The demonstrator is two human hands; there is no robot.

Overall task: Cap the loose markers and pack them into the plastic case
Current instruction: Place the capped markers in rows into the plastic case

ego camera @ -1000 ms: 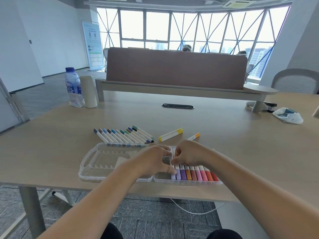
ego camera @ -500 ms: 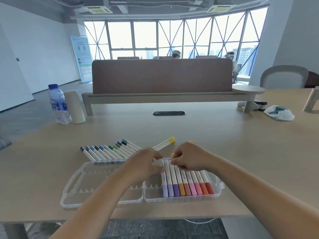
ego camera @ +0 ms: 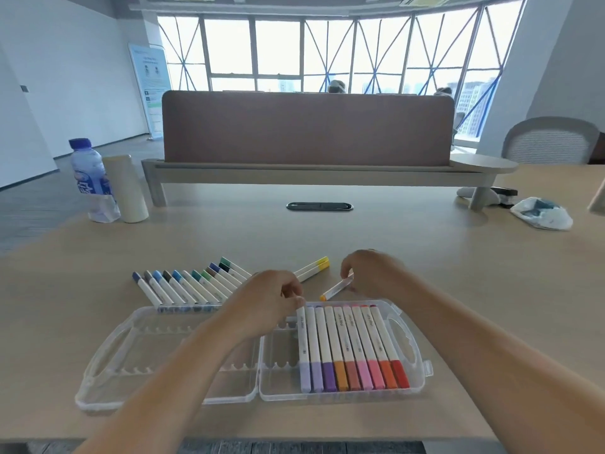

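Mid-frame, the left hand (ego camera: 268, 306) pinches the lilac marker (ego camera: 304, 348), seating it in the case (ego camera: 422, 365); the right hand (ego camera: 376, 276) grasps an orange marker (ego camera: 337, 289), probably next in.

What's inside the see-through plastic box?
The plastic case holds nine capped markers in its right half, purples to red. Its left half shows bare slots, but the left hand and arm cover part of it.
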